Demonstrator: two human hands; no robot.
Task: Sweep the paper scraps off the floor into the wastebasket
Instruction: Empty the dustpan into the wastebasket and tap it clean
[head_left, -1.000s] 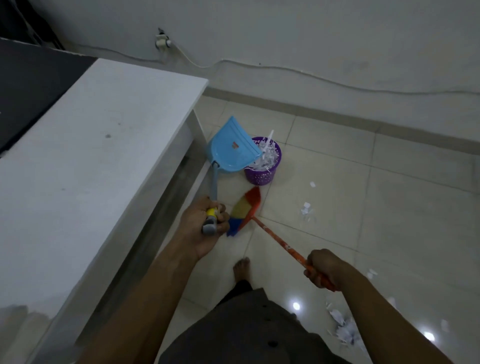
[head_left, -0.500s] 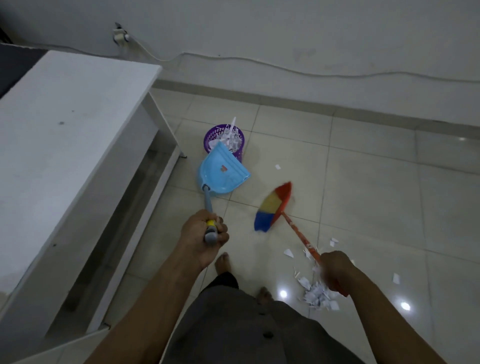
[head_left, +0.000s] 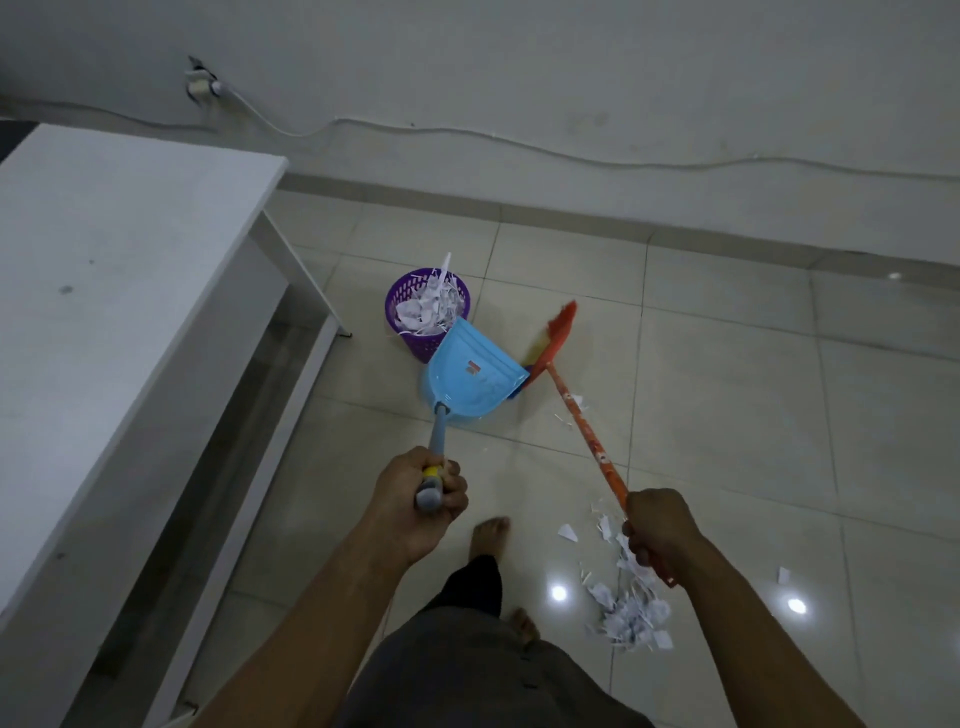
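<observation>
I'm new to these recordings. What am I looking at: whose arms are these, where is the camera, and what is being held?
There is no machine here. The camera is worn on a person's head and looks down at their own arms. The left hand grips the handle of a blue dustpan; the right hand grips an orange broom. Beside a white table stands a purple wastebasket, partly filled. A pile of paper scraps lies on the tiled floor near the right hand, not yet swept up.
</observation>
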